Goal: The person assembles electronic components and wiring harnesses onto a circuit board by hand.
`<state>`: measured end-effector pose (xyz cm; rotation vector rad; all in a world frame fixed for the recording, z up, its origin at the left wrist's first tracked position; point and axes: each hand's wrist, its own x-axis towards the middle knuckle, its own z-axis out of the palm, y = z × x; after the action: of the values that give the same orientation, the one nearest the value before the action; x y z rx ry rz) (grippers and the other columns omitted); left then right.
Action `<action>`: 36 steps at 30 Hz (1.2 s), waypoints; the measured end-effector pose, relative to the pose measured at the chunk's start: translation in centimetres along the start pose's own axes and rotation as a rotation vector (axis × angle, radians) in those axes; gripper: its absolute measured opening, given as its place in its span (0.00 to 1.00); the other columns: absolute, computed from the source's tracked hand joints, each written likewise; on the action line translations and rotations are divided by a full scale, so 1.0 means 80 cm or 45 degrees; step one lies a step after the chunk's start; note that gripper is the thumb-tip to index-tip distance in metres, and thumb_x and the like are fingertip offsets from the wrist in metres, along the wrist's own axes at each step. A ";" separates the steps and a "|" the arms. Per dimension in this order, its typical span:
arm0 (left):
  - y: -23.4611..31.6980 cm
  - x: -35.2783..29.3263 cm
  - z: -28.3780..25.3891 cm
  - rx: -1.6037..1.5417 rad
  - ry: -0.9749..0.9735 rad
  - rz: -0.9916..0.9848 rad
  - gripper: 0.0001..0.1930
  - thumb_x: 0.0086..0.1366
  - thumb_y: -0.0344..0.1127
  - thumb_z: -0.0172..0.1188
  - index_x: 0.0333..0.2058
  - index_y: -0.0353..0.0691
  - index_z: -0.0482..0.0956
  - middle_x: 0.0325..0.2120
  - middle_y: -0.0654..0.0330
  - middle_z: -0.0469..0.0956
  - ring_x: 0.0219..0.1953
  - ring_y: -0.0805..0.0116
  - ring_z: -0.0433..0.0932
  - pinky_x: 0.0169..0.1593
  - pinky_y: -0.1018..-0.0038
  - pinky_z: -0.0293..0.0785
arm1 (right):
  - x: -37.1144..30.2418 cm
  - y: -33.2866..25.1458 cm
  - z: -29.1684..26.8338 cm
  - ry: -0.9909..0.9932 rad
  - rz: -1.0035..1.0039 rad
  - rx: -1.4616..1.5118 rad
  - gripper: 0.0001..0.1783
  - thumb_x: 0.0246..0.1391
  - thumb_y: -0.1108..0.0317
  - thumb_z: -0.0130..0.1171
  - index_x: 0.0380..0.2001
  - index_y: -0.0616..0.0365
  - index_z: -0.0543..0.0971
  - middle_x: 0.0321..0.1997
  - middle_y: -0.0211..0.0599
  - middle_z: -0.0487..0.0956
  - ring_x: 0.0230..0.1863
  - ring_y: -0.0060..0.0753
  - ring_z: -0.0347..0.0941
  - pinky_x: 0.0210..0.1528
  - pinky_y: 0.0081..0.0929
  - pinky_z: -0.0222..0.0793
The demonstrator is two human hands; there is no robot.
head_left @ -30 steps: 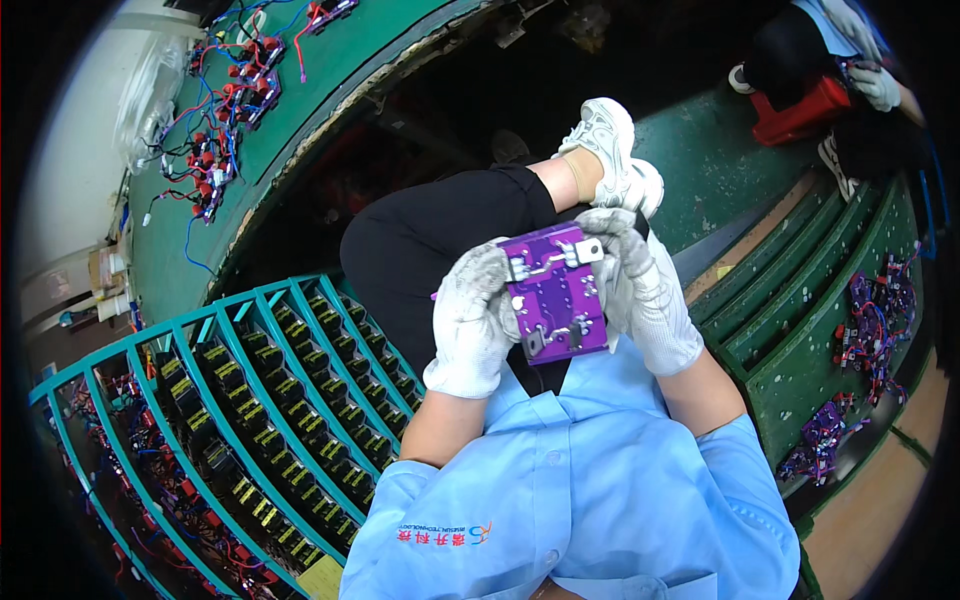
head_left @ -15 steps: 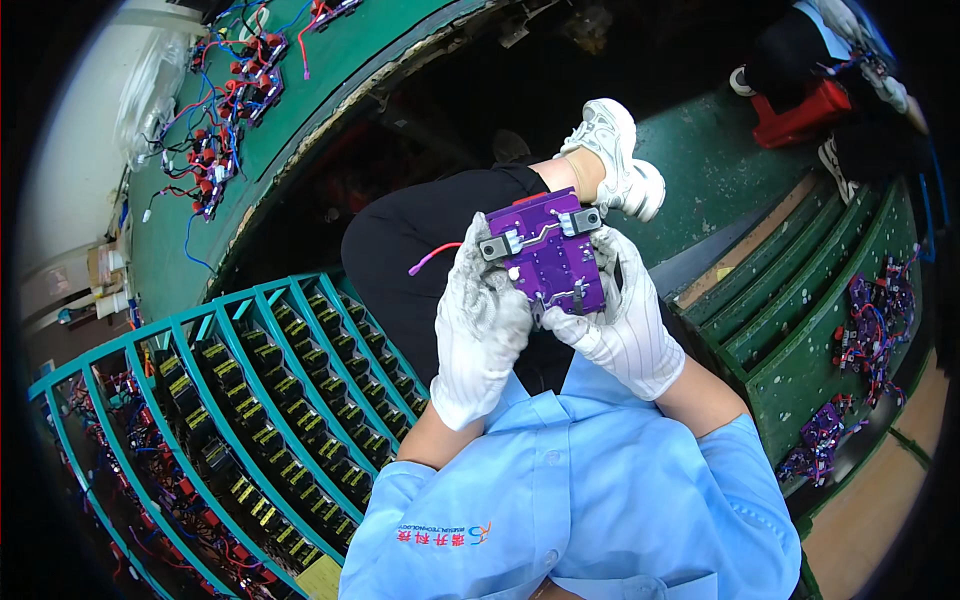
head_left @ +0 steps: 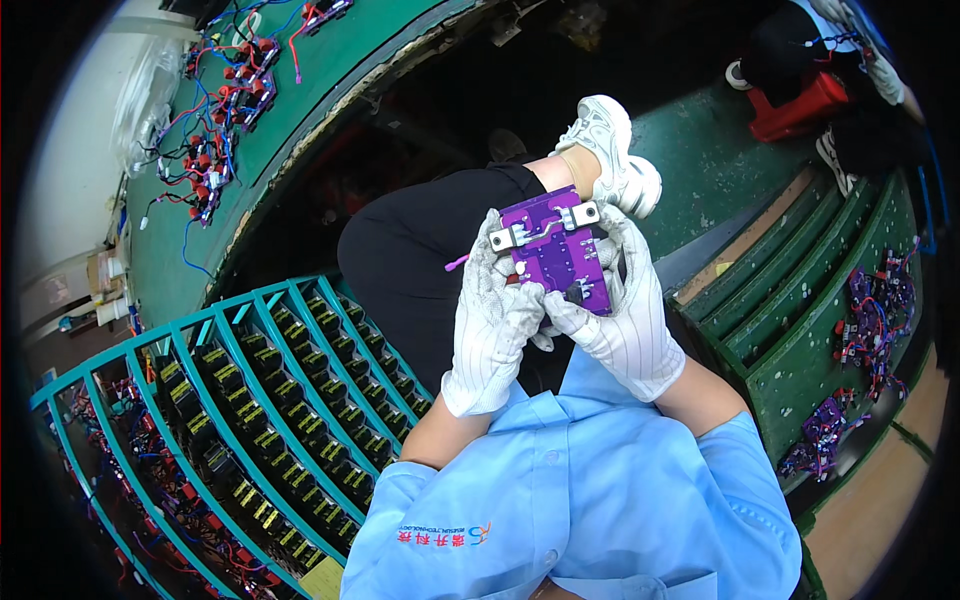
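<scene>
A purple circuit board [head_left: 558, 252] with two silver metal tabs along its upper edge is held up over my lap. My left hand [head_left: 495, 320], in a white striped glove, grips its left side. My right hand [head_left: 620, 310], gloved the same way, holds its right and lower side, a finger resting on a small black part near the board's bottom edge. A thin pink wire [head_left: 458, 263] sticks out to the left by my left hand.
A teal slotted rack [head_left: 250, 400] filled with rows of small black and yellow parts stands at my left. A green bench [head_left: 250, 150] with red and blue wired parts curves behind. Green trays [head_left: 830, 330] with purple boards lie right. Another person's shoes sit by a red stool [head_left: 800, 100].
The board has turned and tilted in my hands, its silver tabs now at the top. My right hand slid from the board's right edge down under it.
</scene>
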<state>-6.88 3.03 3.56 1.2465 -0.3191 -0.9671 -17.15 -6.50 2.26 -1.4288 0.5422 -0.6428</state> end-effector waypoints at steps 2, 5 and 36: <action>-0.003 -0.002 -0.001 -0.028 0.020 -0.009 0.40 0.58 0.38 0.58 0.62 0.34 0.43 0.51 0.49 0.63 0.52 0.64 0.68 0.54 0.72 0.66 | 0.001 -0.002 0.000 0.015 0.000 -0.059 0.47 0.40 0.64 0.69 0.57 0.70 0.52 0.50 0.47 0.66 0.49 0.29 0.68 0.49 0.25 0.67; -0.004 -0.002 0.006 -0.102 0.045 0.022 0.40 0.58 0.38 0.59 0.62 0.33 0.43 0.51 0.50 0.64 0.52 0.64 0.68 0.54 0.72 0.66 | 0.004 -0.005 -0.001 0.057 -0.211 -0.302 0.48 0.39 0.64 0.69 0.57 0.71 0.51 0.49 0.48 0.67 0.46 0.30 0.71 0.47 0.25 0.69; 0.025 0.000 0.037 -0.255 0.146 -0.029 0.43 0.54 0.38 0.63 0.62 0.38 0.45 0.55 0.51 0.59 0.56 0.62 0.64 0.57 0.69 0.65 | 0.004 -0.021 -0.014 0.123 0.562 0.678 0.36 0.52 0.69 0.52 0.60 0.65 0.48 0.31 0.31 0.73 0.19 0.14 0.67 0.16 0.10 0.61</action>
<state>-8.02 1.09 6.36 1.1188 -0.1151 -0.9192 -17.83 -7.53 3.82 -0.7477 0.6768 -0.4533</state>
